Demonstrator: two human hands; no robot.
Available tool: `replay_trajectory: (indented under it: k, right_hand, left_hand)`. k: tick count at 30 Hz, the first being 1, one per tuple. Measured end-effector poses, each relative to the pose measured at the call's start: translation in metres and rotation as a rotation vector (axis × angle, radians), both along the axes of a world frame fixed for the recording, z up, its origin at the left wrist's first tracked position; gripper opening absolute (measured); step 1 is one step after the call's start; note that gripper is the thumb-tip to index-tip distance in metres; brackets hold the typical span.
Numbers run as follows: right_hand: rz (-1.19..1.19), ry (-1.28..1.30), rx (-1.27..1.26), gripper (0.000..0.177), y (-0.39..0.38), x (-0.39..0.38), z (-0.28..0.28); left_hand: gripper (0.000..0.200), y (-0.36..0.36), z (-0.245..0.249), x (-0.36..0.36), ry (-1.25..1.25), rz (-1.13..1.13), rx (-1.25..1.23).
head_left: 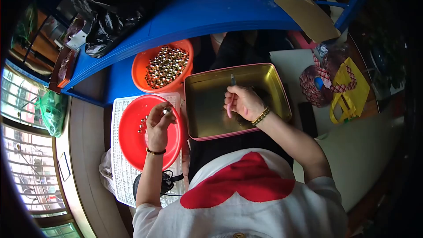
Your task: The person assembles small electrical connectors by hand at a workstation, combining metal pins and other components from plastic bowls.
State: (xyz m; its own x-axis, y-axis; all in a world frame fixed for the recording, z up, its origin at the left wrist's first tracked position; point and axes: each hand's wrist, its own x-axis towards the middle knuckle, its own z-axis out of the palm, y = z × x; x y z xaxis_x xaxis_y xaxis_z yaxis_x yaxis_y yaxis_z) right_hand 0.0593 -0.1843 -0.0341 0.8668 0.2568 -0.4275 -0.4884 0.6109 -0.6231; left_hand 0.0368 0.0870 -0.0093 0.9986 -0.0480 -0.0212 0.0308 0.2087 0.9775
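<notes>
My left hand (157, 125) is over the red bowl (132, 150), fingers closed on a shiny silver bead (167, 110). A few similar metallic beads (142, 124) lie in that bowl. Held in my right hand (246, 103), above the gold-coloured tin (205, 110), is a small tool with a pink handle (229, 111) and a narrow metallic tip (233, 79); its exact kind I cannot tell. The tin has a pink rim and rests across my lap. Just beyond the red bowl, an orange basin (137, 72) is heaped with shiny beads (167, 66).
The red bowl stands on a white plastic crate (120, 185). A blue table (198, 4) spans the far side, with a black plastic bag (108, 26) at its left. To the right are a dark phone-like slab (307, 119), a yellow bag (350, 90) and a cardboard flap (308, 17).
</notes>
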Motion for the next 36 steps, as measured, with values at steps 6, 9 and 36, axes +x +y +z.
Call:
replay_trajectory:
  k: [6,9,36]
  right_hand:
    - [0.011,-0.001,0.098,0.018,0.012,-0.020,0.035]
    - [0.046,-0.028,0.121,0.014,0.010,-0.025,0.039]
    - [-0.252,-0.078,-0.342,0.027,0.040,-0.035,0.026]
  left_hand:
    - [0.030,-0.076,0.022,-0.012,-0.093,-0.266,0.025]
    - [0.032,-0.085,0.010,-0.011,-0.267,-0.296,0.107]
    - [0.036,-0.101,0.006,-0.026,-0.602,-0.016,0.600]
